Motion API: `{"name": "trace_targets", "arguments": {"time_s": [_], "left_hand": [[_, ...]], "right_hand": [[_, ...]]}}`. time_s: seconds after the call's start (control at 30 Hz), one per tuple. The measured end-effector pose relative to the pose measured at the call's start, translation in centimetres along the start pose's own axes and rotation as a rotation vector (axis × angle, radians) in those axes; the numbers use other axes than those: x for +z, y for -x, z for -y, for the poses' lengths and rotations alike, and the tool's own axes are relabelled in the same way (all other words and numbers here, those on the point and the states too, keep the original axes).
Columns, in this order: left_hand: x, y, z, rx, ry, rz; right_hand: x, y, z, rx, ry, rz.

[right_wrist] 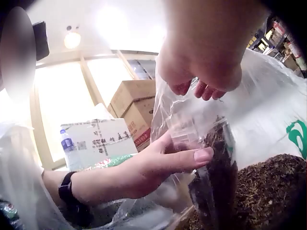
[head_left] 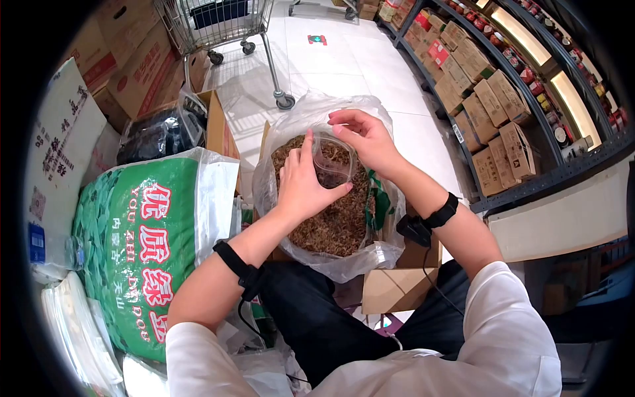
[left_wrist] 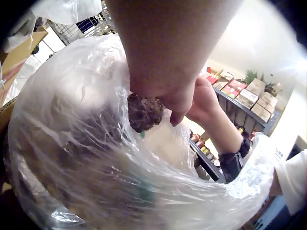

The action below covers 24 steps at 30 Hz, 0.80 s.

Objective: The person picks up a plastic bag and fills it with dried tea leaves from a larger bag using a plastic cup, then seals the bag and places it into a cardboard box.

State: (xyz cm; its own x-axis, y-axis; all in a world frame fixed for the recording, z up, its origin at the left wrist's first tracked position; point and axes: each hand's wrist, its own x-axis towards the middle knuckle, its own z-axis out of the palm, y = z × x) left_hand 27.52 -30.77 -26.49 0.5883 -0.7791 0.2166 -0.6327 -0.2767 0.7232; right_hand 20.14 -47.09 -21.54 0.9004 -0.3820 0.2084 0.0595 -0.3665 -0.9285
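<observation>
A small clear plastic bag (right_wrist: 216, 167) with dark brown dried bits inside stands over a big clear liner bag (head_left: 380, 255) of loose brown dried material (head_left: 324, 228). My left hand (head_left: 301, 182) grips the small bag's side, thumb in front and fingers behind, as the right wrist view shows (right_wrist: 148, 165). At the bag's top edge, my right hand (head_left: 367, 139) pinches the plastic between thumb and curled fingers; in the right wrist view its fingertips hang just above the bag's mouth. In the left wrist view the liner hides most of the small bag.
A green printed sack (head_left: 142, 245) and a white box (head_left: 63, 132) lie at the left. An open carton (head_left: 397, 288) surrounds the liner. Beyond are a shopping cart (head_left: 228, 30) and shelves with cartons (head_left: 493, 109) at the right.
</observation>
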Motion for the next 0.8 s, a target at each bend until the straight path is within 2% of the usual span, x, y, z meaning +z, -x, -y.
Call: {"name": "trace_targets", "arguments": {"time_s": [0.07, 0.13, 0.17, 0.2, 0.23, 0.27, 0.3, 0.33, 0.37, 0.43, 0.47, 0.53, 0.57, 0.6, 0.63, 0.7, 0.8], "left_hand": [[0.0, -0.1, 0.1, 0.004, -0.001, -0.008], [-0.1, -0.1, -0.1, -0.004, 0.044, -0.024], [-0.2, -0.1, -0.2, -0.011, 0.089, -0.041], [-0.1, -0.1, 0.0, -0.010, 0.090, -0.041], [0.1, -0.1, 0.3, 0.022, 0.100, -0.115], [0.2, -0.3, 0.5, 0.058, 0.112, -0.188], [0.2, -0.3, 0.5, 0.066, 0.115, -0.182], [0.1, -0.2, 0.5, 0.076, 0.201, -0.208], [0.1, -0.2, 0.5, 0.085, 0.287, -0.233], [0.2, -0.3, 0.7, 0.131, 0.293, -0.269], [0.2, -0.4, 0.8, 0.127, 0.314, -0.249], [0.5, -0.6, 1.5, 0.130, 0.333, -0.223], [0.9, -0.5, 2.2, 0.053, 0.243, -0.189], [1.3, -0.5, 2.9, -0.026, 0.153, -0.160], [0.9, -0.5, 2.4, -0.027, 0.153, -0.161], [-0.2, -0.2, 0.7, 0.180, 0.183, -0.151], [0.5, -0.6, 1.8, 0.116, 0.167, -0.144]], "right_hand": [[0.1, 0.1, 0.0, 0.048, -0.086, -0.033], [0.4, -0.2, 0.0, 0.176, -0.100, -0.201], [0.4, -0.4, -0.6, 0.177, -0.099, -0.203], [0.5, -0.6, -2.0, 0.251, -0.001, -0.257], [0.6, -0.8, -3.9, 0.324, 0.099, -0.311], [0.6, -0.8, -6.8, 0.197, 0.509, -0.269], [1.1, -0.7, -8.3, 0.114, 0.588, -0.187], [1.1, -0.9, -9.0, 0.184, 0.395, 0.117], [2.1, -0.2, -10.7, 0.091, 0.084, 0.137], [3.0, -1.1, -21.2, 0.056, 0.514, 0.344], [3.4, -0.3, -18.2, 0.055, 0.512, 0.334], [4.8, 2.8, -12.7, 0.487, 1.075, 0.462], [5.3, 3.8, -12.7, 0.487, 1.072, 0.458], [5.6, 4.5, -12.7, 0.557, 1.069, 0.597], [5.8, 5.1, -12.8, 0.628, 1.062, 0.740], [6.5, 6.1, -13.3, 0.617, 1.050, 0.744], [6.3, 6.9, -13.3, 0.605, 0.996, 0.746]]}}
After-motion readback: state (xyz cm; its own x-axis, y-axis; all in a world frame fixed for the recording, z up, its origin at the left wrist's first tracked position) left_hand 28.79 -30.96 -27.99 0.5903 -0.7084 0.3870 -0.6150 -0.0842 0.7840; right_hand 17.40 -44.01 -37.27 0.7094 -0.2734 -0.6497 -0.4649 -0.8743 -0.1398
